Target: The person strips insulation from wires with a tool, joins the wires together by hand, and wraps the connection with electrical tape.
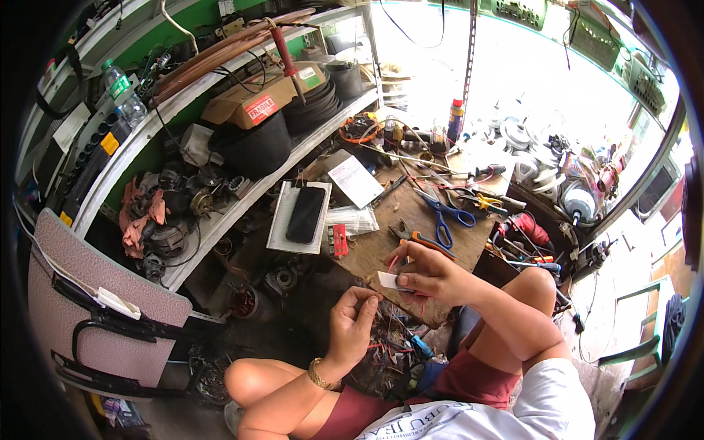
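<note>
My right hand (433, 275) grips a small white rectangular block (389, 280) with thin red wires, above the near edge of the wooden worktop (367, 257). Lower and to the left, my left hand (353, 323) is closed in a pinch; what lies between its fingertips is too fine to make out. The two hands are close but apart. Just beyond the right hand lie orange-handled pliers (422, 238). Blue-handled scissors (444, 216) rest farther back. A small red piece (338, 240) lies left of the pliers.
A black phone (306, 214) lies on a white pad at the worktop's left. Behind stand a spray can (455, 121) and several tools. A toolbox (524, 238) is at right, a loaded shelf (220, 235) at left. Wire scraps (389, 345) lie below my hands.
</note>
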Available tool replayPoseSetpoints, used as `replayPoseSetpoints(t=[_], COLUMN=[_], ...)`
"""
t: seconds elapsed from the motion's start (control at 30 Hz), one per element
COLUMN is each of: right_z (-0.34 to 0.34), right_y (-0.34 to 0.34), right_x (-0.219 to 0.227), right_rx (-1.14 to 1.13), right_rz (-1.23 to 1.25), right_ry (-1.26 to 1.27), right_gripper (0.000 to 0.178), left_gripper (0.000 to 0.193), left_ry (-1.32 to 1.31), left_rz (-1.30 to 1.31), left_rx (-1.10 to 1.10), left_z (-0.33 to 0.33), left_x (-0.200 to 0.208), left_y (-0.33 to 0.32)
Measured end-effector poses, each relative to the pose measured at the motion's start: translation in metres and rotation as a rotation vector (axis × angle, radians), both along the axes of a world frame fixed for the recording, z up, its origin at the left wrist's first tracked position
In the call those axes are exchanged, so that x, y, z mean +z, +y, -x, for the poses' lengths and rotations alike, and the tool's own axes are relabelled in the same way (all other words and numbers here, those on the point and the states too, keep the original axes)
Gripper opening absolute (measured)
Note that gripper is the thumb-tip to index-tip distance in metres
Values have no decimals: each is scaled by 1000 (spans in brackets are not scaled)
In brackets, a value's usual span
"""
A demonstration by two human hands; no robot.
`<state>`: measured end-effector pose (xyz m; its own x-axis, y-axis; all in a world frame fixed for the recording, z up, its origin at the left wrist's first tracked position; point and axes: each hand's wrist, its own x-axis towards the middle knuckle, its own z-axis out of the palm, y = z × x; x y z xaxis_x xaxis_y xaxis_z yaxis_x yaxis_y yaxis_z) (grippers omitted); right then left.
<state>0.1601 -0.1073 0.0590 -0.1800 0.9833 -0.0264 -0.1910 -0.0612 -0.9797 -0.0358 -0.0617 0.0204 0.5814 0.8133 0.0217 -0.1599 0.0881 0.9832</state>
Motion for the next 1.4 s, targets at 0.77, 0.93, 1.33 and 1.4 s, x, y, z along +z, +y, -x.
replayPoseSetpoints(t=[0.77, 0.93, 1.33, 1.4], right_z=[8, 7, -87, -84], right_y=[5, 4, 19, 27], right_x=[13, 15, -4, -37], right_rx=[-32, -78, -397, -513], right_rz=[-40, -51, -61, 45], right_ry=[-16, -37, 106, -36], right_gripper=[19, 18, 38, 38], left_gripper=[5, 3, 6, 8], left_ry=[282, 234, 222, 150], left_rz=[-800, -799, -441, -320], left_rx=[146, 146, 128, 87], left_z=[6, 5, 22, 19], left_x=[21, 20, 0, 3], left_y=[8, 7, 6, 7])
